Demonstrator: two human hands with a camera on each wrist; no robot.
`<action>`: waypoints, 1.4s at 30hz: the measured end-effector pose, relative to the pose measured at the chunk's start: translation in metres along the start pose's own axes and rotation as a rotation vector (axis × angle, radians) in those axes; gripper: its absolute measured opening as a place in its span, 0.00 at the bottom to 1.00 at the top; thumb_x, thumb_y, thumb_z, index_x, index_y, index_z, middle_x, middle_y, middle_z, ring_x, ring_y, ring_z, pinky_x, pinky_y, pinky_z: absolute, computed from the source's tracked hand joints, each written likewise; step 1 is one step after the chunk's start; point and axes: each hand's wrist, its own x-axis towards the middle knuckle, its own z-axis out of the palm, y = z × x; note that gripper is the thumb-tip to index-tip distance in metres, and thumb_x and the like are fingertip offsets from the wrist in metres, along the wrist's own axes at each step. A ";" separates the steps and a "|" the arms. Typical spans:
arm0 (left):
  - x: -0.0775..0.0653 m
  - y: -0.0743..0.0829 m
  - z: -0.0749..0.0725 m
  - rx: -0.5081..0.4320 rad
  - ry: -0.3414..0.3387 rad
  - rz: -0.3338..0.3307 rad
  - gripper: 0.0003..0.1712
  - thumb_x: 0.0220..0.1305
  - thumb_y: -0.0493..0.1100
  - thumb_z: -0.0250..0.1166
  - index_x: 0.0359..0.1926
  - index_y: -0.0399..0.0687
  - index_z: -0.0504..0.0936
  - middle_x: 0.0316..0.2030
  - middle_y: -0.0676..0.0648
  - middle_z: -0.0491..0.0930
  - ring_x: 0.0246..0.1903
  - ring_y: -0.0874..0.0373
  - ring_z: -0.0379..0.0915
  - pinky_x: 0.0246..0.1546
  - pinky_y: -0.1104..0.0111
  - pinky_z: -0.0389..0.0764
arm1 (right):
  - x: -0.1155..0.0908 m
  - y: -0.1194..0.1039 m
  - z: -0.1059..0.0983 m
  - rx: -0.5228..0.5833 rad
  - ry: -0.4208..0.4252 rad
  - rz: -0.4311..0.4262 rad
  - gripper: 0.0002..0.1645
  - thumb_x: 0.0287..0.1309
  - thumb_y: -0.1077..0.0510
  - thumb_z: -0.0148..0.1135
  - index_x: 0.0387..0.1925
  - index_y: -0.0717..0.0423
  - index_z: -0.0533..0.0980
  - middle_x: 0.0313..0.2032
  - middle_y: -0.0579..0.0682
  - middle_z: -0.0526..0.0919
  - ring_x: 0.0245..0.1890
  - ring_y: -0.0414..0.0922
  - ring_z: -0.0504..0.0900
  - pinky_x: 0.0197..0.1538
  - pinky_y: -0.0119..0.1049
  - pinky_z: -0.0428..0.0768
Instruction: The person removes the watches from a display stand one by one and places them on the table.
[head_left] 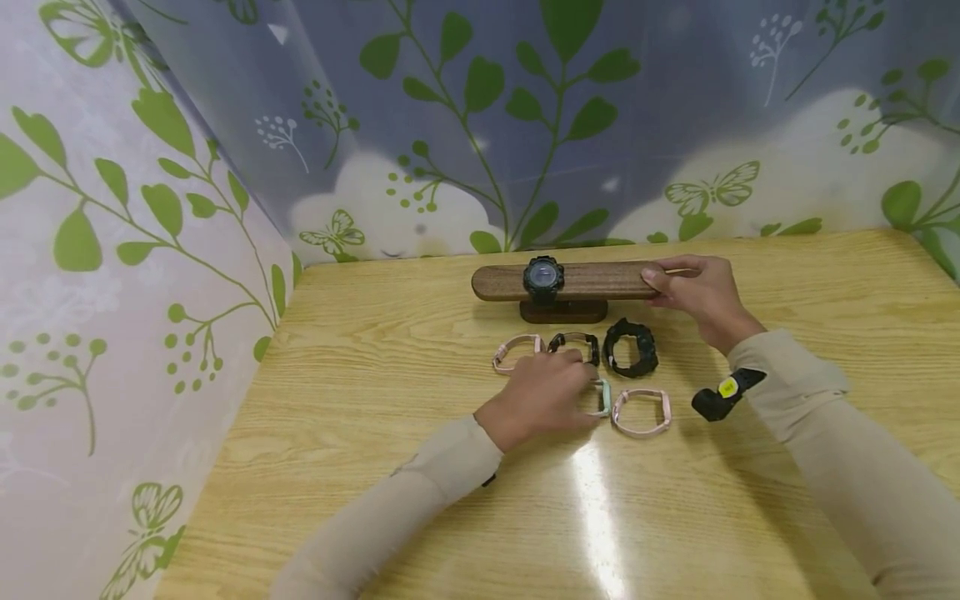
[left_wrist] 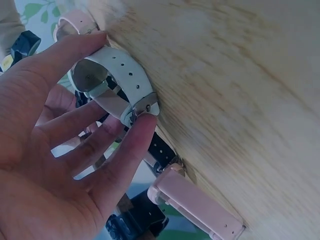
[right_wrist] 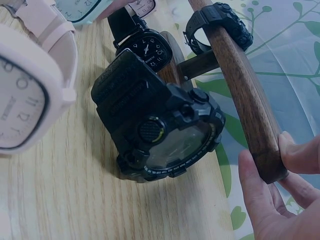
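My left hand [head_left: 542,396] pinches a mint-green watch [left_wrist: 125,72] by its strap, thumb at one side and fingers at the buckle. The watch stands on its edge on the table, and the head view shows only part of it. My right hand [head_left: 708,300] grips the right end of a wooden watch stand [head_left: 600,281], with the thumb on one side and fingers on the other. A black digital watch [head_left: 543,275] is strapped around the stand's bar, left of its middle. In the right wrist view, the bar [right_wrist: 245,100] slants down into the fingers.
In front of the stand lie a pink watch [head_left: 538,343], a black-strapped watch [head_left: 595,348] and a chunky black watch [head_left: 645,350]. Another pink watch [head_left: 666,408] stands right of the mint one. A leaf-patterned covering [head_left: 450,125] rises behind the wooden table [head_left: 360,367].
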 end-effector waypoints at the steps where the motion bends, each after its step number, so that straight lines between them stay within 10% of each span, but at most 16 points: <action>1: 0.001 0.000 0.000 0.001 0.001 0.004 0.19 0.58 0.61 0.73 0.40 0.54 0.84 0.35 0.55 0.79 0.26 0.62 0.70 0.16 0.71 0.71 | 0.000 0.000 0.000 0.000 0.001 0.001 0.35 0.70 0.54 0.63 0.69 0.72 0.66 0.58 0.64 0.72 0.36 0.31 0.83 0.56 0.44 0.84; 24: -0.004 0.002 -0.008 0.015 -0.046 -0.050 0.32 0.55 0.69 0.73 0.52 0.55 0.86 0.41 0.53 0.81 0.29 0.60 0.72 0.16 0.69 0.72 | 0.002 0.002 0.000 -0.020 0.003 0.002 0.36 0.70 0.53 0.64 0.69 0.71 0.66 0.56 0.61 0.73 0.35 0.31 0.84 0.56 0.44 0.84; 42: -0.009 -0.036 -0.055 0.024 0.283 -0.194 0.38 0.54 0.67 0.75 0.59 0.48 0.84 0.43 0.47 0.86 0.21 0.59 0.76 0.11 0.71 0.70 | 0.001 0.001 0.000 0.005 0.005 -0.002 0.35 0.70 0.54 0.63 0.69 0.72 0.66 0.56 0.64 0.74 0.35 0.32 0.84 0.55 0.43 0.84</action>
